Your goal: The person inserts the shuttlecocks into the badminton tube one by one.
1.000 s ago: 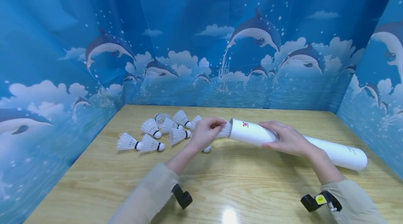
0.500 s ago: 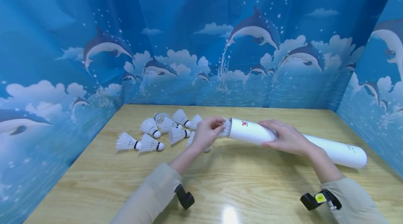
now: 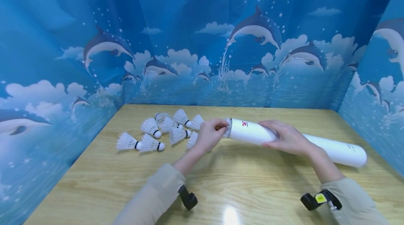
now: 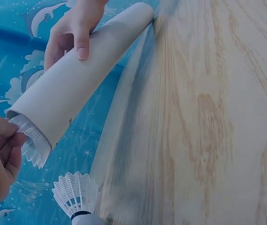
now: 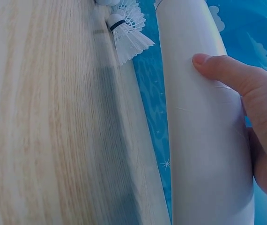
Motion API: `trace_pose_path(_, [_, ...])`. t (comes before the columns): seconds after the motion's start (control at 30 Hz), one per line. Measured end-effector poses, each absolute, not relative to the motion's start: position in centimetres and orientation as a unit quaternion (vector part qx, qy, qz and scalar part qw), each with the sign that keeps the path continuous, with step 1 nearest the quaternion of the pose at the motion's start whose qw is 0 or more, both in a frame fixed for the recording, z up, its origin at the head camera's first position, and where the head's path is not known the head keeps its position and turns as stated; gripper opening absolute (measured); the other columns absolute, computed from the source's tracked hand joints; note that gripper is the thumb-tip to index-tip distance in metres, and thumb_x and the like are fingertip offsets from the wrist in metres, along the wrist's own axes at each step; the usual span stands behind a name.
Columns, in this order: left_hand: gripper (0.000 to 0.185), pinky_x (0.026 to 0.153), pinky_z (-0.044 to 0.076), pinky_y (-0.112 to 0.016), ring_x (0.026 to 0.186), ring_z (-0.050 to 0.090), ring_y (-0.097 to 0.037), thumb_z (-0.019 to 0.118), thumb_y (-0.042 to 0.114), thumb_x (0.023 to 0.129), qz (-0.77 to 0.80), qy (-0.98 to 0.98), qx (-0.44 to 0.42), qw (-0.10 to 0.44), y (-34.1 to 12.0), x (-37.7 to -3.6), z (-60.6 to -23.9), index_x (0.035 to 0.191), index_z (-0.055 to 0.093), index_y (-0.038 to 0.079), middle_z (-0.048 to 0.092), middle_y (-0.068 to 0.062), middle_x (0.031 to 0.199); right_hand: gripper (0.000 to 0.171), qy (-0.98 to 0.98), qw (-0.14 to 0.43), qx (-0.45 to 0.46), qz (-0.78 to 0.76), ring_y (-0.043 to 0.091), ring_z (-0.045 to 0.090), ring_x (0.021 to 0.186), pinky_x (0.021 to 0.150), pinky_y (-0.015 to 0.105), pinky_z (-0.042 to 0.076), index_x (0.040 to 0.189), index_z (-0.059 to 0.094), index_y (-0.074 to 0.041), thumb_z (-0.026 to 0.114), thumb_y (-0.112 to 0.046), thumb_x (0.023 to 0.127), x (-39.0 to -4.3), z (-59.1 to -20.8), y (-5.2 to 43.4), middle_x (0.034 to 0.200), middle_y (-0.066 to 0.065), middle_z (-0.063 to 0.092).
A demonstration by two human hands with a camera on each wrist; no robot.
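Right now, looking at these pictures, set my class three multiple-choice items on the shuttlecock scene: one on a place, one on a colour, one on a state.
1. Where do the loose shuttlecocks lie on the table?
A. To the left of the tube's open end
B. At the tube's far closed end
C. On top of the tube

2. What colour is the tube?
A. Red
B. White
C. Black

3. What is the right hand doing?
A. Resting flat on the table
B. Holding a shuttlecock
C. Gripping the tube

Answers: 1 A, they cluster beyond the left hand, away from the mouth. 2 B, its wall shows white in every view. 3 C, fingers and thumb curl round it while the left hand pinches a feathered shuttlecock at the mouth.
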State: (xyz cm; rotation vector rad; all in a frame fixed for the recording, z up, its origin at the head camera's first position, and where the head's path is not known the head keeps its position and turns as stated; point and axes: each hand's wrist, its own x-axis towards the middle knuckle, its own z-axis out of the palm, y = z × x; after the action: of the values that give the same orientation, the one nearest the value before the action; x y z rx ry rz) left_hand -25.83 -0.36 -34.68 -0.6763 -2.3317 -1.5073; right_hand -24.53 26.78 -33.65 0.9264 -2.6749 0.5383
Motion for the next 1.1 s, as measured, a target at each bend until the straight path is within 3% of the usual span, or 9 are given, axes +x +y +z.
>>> trace_pose_path(0.83, [0.012, 0.060, 0.048, -0.017, 0.070, 0.062, -0.015, 0.065, -0.003, 0.080, -0.486, -0.827, -0.257, 0.116, 0.10, -25.68, -34.61, 0.088, 0.072, -0.001, 0.071, -0.011, 0.085, 0.068, -0.920, 0.132, 0.319, 0.184, 0.037, 0.055, 0.105, 0.080, 0.054, 0.046, 0.129, 0.052, -0.007, 0.081, -0.025, 0.070, -24.49, -33.36, 26.79, 0.123, 0.016, 0.056])
trace_pose_path(1.1, [0.014, 0.065, 0.049, -0.021, 0.080, 0.061, -0.014, 0.065, 0.004, 0.085, -0.523, -0.825, -0.211, 0.041, -0.23, -25.59, -34.57, 0.096, 0.072, 0.002, 0.070, -0.007, 0.092, 0.068, -0.918, 0.134, 0.323, 0.188, 0.036, 0.055, 0.105, 0.080, 0.054, 0.047, 0.129, 0.052, -0.006, 0.081, -0.027, 0.070, -24.51, -33.45, 26.84, 0.122, 0.016, 0.056])
